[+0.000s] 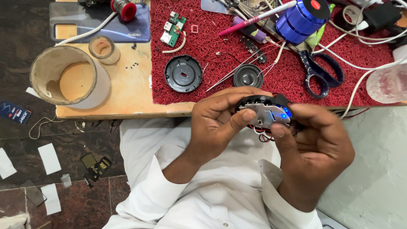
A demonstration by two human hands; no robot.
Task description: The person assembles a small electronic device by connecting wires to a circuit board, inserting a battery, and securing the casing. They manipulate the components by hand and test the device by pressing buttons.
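Both my hands hold a small round black device (pixel 267 109) with a silver metal plate and a glowing blue light, just in front of the table edge. My left hand (pixel 220 123) grips its left side with the thumb on the plate. My right hand (pixel 316 144) grips its right side, thumb under the plate. Red and white wires hang below the device. On the red mat (pixel 360 85) beyond lie a round black cover (pixel 183 73), a small black speaker (pixel 248 75), metal tweezers (pixel 231 73) and a green circuit board (pixel 173 29).
Blue-handled scissors (pixel 318 70), a blue cylinder (pixel 302 19), a pink pen (pixel 254 19) and white cables (pixel 360 38) crowd the mat's right. A large cardboard tape roll (pixel 68 76), a small roll (pixel 103 48), a phone back cover (pixel 97 25) and a red solder spool (pixel 124 8) sit left. Paper scraps litter the floor.
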